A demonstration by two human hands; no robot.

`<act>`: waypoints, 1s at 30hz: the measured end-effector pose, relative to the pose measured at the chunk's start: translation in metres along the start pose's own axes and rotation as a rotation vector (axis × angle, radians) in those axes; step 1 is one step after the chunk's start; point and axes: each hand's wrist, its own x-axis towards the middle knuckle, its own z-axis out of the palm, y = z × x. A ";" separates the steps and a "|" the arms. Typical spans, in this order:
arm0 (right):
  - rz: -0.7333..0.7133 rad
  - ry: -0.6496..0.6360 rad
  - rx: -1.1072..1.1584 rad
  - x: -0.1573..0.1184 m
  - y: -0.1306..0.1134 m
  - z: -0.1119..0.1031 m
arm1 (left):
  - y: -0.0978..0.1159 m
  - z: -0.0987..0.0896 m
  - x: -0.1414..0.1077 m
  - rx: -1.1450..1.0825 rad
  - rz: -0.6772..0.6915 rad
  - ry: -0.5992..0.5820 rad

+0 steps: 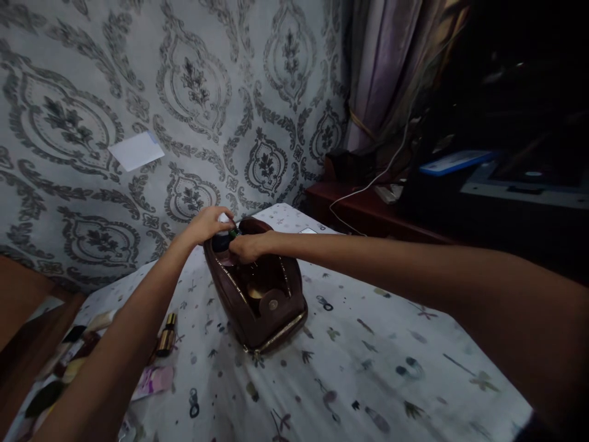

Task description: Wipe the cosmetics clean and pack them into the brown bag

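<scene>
A dark brown bag (230, 307) with a gold zipper lies unzipped on the patterned white cloth, its opening facing up. At the far end of the bag, my left hand (209, 224) has its fingers curled round something with a small white top (224, 218). My right hand (248, 247) reaches into the far part of the opening, its fingers closed beside a dark green and black item (234, 232). What its fingertips hold is hidden. A round metal snap shows on the bag's near flap, and something gold-coloured lies inside.
On the left lie a small amber bottle with a gold cap (166, 336), a pink-purple tube (155, 380) and several cosmetics. Patterned wallpaper (193, 80) rises behind. A reddish-brown table (350, 205) with a white cable stands at right.
</scene>
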 end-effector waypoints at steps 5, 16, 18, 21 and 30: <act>0.027 -0.008 -0.008 0.000 -0.002 -0.002 | -0.002 -0.004 -0.009 -0.099 -0.041 0.138; -0.003 0.077 -0.026 -0.005 0.002 -0.012 | 0.019 -0.014 -0.070 -0.353 -0.127 0.475; -0.039 0.124 -0.029 -0.015 0.002 -0.020 | 0.020 -0.014 -0.095 -0.433 -0.176 0.556; 0.023 0.399 -0.024 -0.039 -0.007 -0.026 | 0.022 -0.008 -0.143 -0.536 -0.300 0.605; -0.253 0.707 0.588 -0.083 -0.100 0.019 | 0.137 0.031 -0.249 -0.256 0.153 0.594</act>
